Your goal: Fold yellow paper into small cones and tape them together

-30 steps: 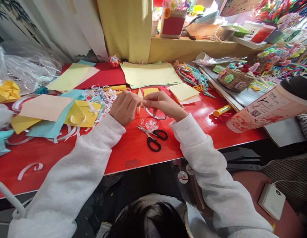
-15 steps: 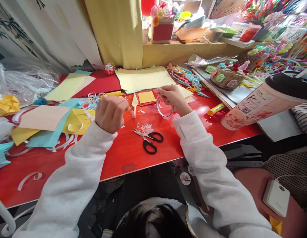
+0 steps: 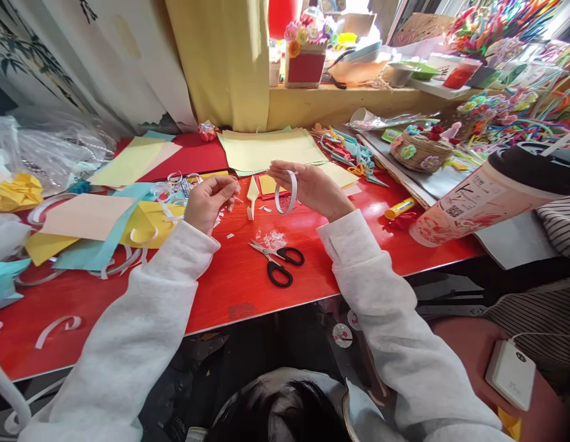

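A thin white ring [image 3: 292, 191], which looks like a roll of tape, hangs from my right hand [image 3: 307, 187]; the fingers are stretched out and the thumb is mostly hidden. To the left, my left hand [image 3: 208, 202] is closed in a pinch above the red table, and whatever may be between the fingertips is too small to make out. Between the hands stands a folded pale yellow paper piece [image 3: 252, 195], in front of a small yellow paper square [image 3: 267, 183]. Black-handled scissors [image 3: 278, 261] lie nearer the front edge, blades partly apart, beside white scraps [image 3: 272, 239].
Coloured paper sheets [image 3: 86, 215] and curled strips cover the left side. Pale yellow sheets [image 3: 270, 147] lie at the back. Several scissors [image 3: 349, 150], a yellow glue stick [image 3: 400, 208] and a large drink cup [image 3: 478, 196] occupy the right. A power bank [image 3: 511, 373] rests on a stool.
My left hand has turned so its pinched thumb and fingers show. My right hand has moved slightly left and its fingers have straightened, with the white ring still hanging from it.
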`<state>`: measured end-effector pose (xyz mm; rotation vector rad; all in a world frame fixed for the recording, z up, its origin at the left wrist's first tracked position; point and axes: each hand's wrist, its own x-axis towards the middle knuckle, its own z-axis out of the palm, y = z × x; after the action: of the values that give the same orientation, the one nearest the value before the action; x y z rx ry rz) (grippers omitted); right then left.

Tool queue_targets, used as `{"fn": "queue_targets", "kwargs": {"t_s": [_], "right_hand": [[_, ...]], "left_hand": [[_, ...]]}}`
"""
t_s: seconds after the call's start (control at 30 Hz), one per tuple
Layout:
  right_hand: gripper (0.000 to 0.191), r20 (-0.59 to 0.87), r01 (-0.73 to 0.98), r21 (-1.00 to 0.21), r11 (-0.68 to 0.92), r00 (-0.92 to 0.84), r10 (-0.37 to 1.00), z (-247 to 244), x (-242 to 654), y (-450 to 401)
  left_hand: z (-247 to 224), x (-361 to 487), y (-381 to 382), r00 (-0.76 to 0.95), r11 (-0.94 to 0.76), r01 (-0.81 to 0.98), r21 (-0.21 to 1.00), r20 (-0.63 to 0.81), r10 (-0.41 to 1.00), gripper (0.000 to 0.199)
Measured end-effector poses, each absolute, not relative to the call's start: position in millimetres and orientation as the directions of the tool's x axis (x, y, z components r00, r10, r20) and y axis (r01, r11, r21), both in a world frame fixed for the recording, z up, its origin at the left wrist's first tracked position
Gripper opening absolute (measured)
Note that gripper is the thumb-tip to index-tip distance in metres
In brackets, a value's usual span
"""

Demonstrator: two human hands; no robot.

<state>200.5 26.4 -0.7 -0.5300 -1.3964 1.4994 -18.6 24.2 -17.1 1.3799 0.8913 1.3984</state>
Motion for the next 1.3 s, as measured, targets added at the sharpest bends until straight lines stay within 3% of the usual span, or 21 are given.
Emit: {"fn": "queue_targets", "kwargs": {"t_s": [0.1,0.37,0.5,0.6,0.73,0.9,1.17,1.3], "right_hand": [[0.032,0.275,-0.309,-0.940,0.146,-0.428,0.861,1.5,199.6,25.2],[0.032,0.291,-0.158,-0.952,0.261,-0.210,0.934,11.6,193.1,11.7],[0.031,0.326,-0.211,-0.940,0.267,-0.337,0.883,6.7,188.2,11.2],[0.043,0.269,-0.213,-0.960,0.182,-0.519,0.811,6.3,180.9,8.4],[0.053,0.210,-0.190,-0.976,0.110,-0.663,0.718,11.4,173.2,1.0],[0.058,0.231,-0.245,-0.966,0.086,-0.660,0.715,16.8,170.2,-6.4],[0.059,0.054,-0.154,-0.985,-0.074,-0.694,0.717,24.7,169.4,-15.6],[0.061,0.040,-0.248,-0.954,-0.171,-0.667,0.744,26.2,168.0,-14.8]], "left_hand": [[-12.8,-19.2,21.6,0.085,-0.285,-0.182,0.941,0.304,0.949,0.009],[-8.6,-20.7,17.7,0.185,-0.209,-0.229,0.951,0.253,0.950,0.019],[-5.8,-16.2,15.5,0.246,-0.151,-0.220,0.964,0.205,0.947,0.040],[-4.4,-11.6,13.0,0.264,-0.170,-0.180,0.969,0.214,0.941,0.055],[-1.8,-9.3,8.1,0.374,-0.099,-0.050,0.994,0.111,0.921,0.068],[0.5,-12.2,7.4,0.303,-0.170,0.018,0.985,0.157,0.940,0.062],[12.0,-13.4,3.0,0.226,-0.207,-0.014,0.978,0.205,0.952,0.068],[17.9,-21.2,0.9,0.161,-0.225,-0.072,0.972,0.234,0.959,0.070]]}}
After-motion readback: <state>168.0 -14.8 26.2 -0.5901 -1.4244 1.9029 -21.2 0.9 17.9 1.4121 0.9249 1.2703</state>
